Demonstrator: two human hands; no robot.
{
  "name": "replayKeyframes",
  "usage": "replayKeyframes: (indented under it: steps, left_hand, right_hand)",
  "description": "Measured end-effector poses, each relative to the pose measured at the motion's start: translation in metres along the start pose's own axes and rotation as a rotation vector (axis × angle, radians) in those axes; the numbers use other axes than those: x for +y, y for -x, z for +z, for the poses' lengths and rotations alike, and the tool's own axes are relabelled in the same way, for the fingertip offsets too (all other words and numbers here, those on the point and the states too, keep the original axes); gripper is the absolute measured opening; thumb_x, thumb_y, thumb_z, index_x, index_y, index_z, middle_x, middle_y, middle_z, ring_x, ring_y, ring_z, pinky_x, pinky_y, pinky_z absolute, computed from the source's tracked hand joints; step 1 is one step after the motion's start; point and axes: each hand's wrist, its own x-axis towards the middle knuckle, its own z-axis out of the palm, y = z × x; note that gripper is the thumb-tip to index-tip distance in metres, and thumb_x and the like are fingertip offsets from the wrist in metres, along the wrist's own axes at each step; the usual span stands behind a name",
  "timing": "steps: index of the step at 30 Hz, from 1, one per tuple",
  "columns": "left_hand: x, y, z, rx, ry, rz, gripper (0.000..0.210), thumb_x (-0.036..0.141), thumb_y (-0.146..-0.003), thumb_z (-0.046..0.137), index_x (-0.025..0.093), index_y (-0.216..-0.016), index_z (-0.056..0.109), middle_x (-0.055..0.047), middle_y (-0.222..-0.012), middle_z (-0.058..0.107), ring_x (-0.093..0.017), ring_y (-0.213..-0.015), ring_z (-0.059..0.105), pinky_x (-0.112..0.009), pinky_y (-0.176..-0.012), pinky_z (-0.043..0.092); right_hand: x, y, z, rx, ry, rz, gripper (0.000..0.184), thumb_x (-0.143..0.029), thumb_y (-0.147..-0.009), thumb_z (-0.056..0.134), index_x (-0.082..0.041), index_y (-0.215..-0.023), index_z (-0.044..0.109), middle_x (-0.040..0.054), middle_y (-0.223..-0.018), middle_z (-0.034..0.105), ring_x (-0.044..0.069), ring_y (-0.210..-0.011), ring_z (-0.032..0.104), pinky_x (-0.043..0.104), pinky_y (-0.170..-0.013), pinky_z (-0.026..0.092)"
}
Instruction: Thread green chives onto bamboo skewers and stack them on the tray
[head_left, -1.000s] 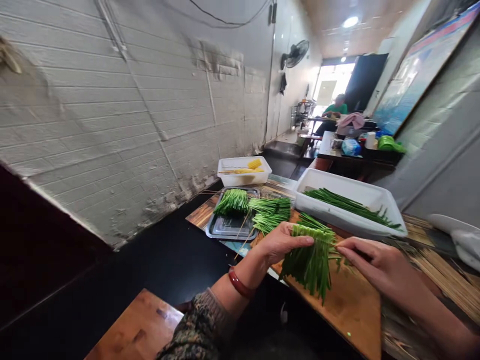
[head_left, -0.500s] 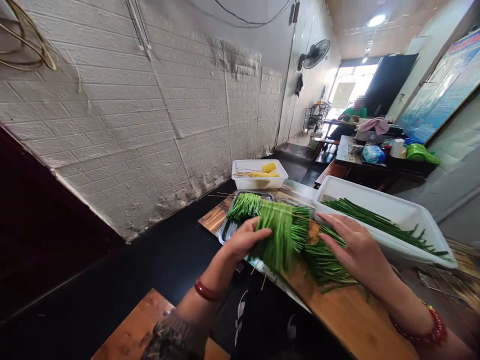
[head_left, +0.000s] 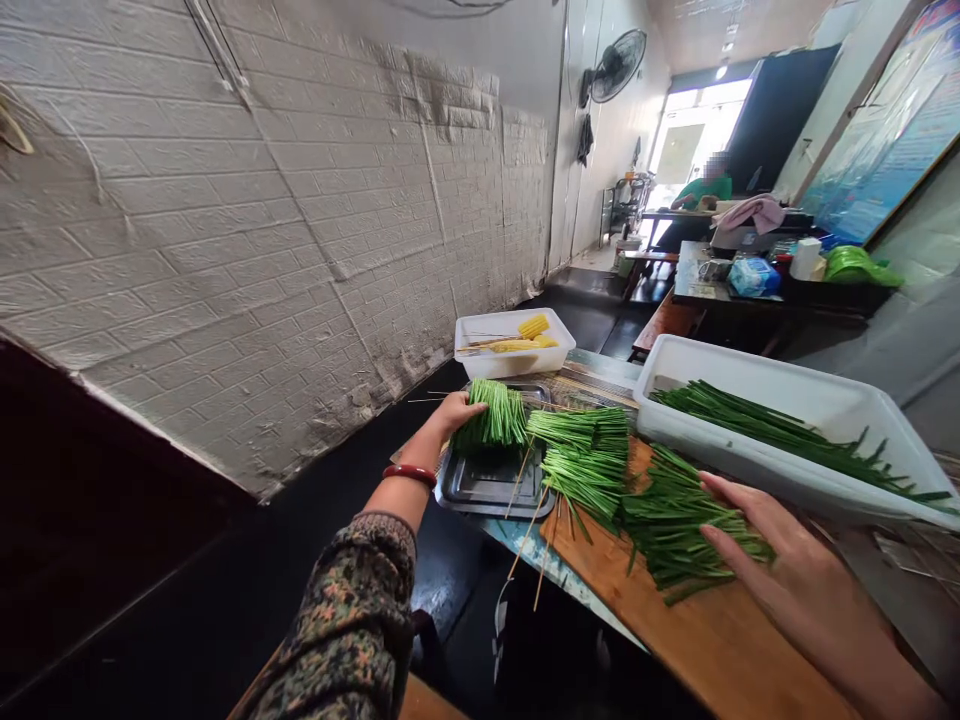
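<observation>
Beside a white wall (head_left: pixel 300 200), skewered greens (head_left: pixel 496 412) are held at the tray (head_left: pixel 480 508) by the left hand (head_left: pixel 450 414); the right hand (head_left: pixel 791 555) (spread apart) is placed at loose greens (head_left: pixel 675 525) on the board (head_left: pixel 739 640).

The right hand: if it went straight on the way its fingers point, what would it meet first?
The right hand would most likely meet the loose garlic chives on the wooden board, right by its fingertips; whether they touch is unclear from this view.
</observation>
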Motion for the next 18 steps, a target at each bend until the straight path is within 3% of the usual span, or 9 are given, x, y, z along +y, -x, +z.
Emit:
replayKeyframes:
  steps: [2,5,7,9,11,13,18]
  left_hand:
    - [-0.006,-0.002,-0.003,0.065,-0.118,0.039,0.043,0.042,-0.059,0.08,0.011,-0.086,0.069,-0.01,-0.08,0.072,-0.031,-0.09,0.067,-0.039,-0.082,0.051]
    - [-0.004,0.003,-0.006,0.141,-0.271,0.121,0.051,0.041,-0.066,0.075,0.01,-0.107,0.068,-0.016,-0.114,0.069,-0.037,-0.121,0.054,-0.043,-0.103,0.04]
    - [0.0,0.009,-0.003,0.14,-0.339,0.197,0.061,0.041,-0.069,0.072,0.012,-0.122,0.063,-0.017,-0.138,0.056,-0.035,-0.136,0.04,-0.041,-0.113,0.028]
    - [0.001,0.015,0.004,0.062,-0.473,0.299,0.069,0.046,-0.074,0.068,0.016,-0.135,0.054,-0.013,-0.154,0.04,-0.033,-0.145,0.026,-0.042,-0.119,0.017]
    - [-0.001,0.016,0.012,-0.052,-0.679,0.335,0.071,0.054,-0.08,0.06,0.021,-0.142,0.047,-0.009,-0.16,0.029,-0.034,-0.149,0.015,-0.049,-0.12,0.008]
    - [-0.007,0.013,0.019,-0.139,-0.843,0.289,0.072,0.059,-0.085,0.049,0.019,-0.145,0.043,-0.012,-0.16,0.026,-0.036,-0.149,0.014,-0.054,-0.118,0.008]
    - [-0.018,-0.002,0.023,-0.205,-0.877,0.253,0.08,0.061,-0.085,0.045,0.007,-0.143,0.042,-0.021,-0.157,0.028,-0.032,-0.148,0.019,-0.043,-0.119,0.015]
  right_hand:
    - [0.006,0.004,0.001,0.009,0.006,-0.004,0.041,-0.05,-0.094,0.046,-0.028,-0.127,0.054,0.0083,-0.119,0.068,0.029,-0.107,0.067,0.044,-0.094,0.053]
    - [0.018,0.011,0.002,0.009,0.011,0.016,0.042,-0.052,-0.093,0.046,-0.028,-0.128,0.053,0.0085,-0.121,0.068,0.03,-0.107,0.067,0.046,-0.094,0.053]
    - [0.025,0.016,0.002,0.006,0.022,0.034,0.044,-0.052,-0.094,0.045,-0.028,-0.129,0.053,0.0086,-0.122,0.068,0.03,-0.107,0.067,0.046,-0.093,0.054]
    - [0.029,0.019,0.004,0.003,0.033,0.041,0.043,-0.052,-0.094,0.045,-0.027,-0.128,0.053,0.0085,-0.121,0.068,0.029,-0.107,0.067,0.046,-0.092,0.054]
    - [0.031,0.023,0.005,0.003,0.04,0.045,0.041,-0.05,-0.094,0.045,-0.026,-0.127,0.054,0.0085,-0.119,0.069,0.028,-0.106,0.067,0.045,-0.092,0.054]
    - [0.032,0.025,0.007,0.014,0.043,0.061,0.04,-0.048,-0.095,0.045,-0.025,-0.126,0.055,0.0087,-0.118,0.069,0.027,-0.106,0.067,0.044,-0.092,0.055]
    - [0.031,0.034,0.01,0.042,0.006,0.107,0.037,-0.042,-0.094,0.048,-0.023,-0.125,0.057,0.0104,-0.118,0.069,0.027,-0.108,0.067,0.042,-0.094,0.054]
